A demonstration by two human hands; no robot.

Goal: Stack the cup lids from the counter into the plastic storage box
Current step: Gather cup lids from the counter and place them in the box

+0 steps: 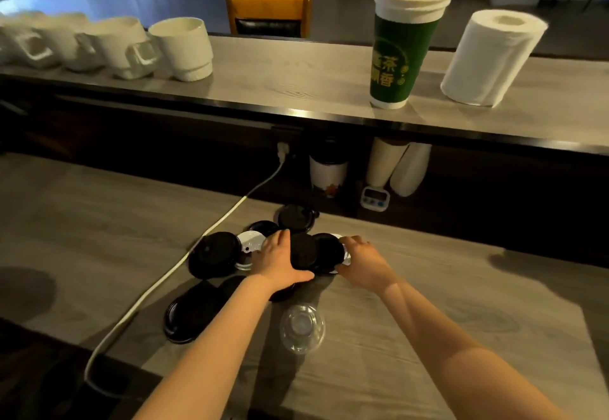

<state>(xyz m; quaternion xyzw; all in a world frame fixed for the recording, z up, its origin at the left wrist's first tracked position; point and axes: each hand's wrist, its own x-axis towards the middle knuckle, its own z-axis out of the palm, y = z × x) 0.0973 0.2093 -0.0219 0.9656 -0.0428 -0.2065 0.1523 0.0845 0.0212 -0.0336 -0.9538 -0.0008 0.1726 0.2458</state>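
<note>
Left hand (280,260) wraps black lid (304,251), thumb on near edge, likely to lift. Right hand (361,256) curls on next lid (329,250), touching first, gathering. Other lids (214,255) left of grip. Storage box unseen.

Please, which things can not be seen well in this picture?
- Storage box: nowhere in the head view.
- Lids: number unclear; they overlap, and the left hand and right hand cover some.
- Grip: the backs of the hands hide whether either holds a lid.
- Cups under the shelf: too dark to read.
- Mugs: blurred, row cut off by the left edge.
</note>
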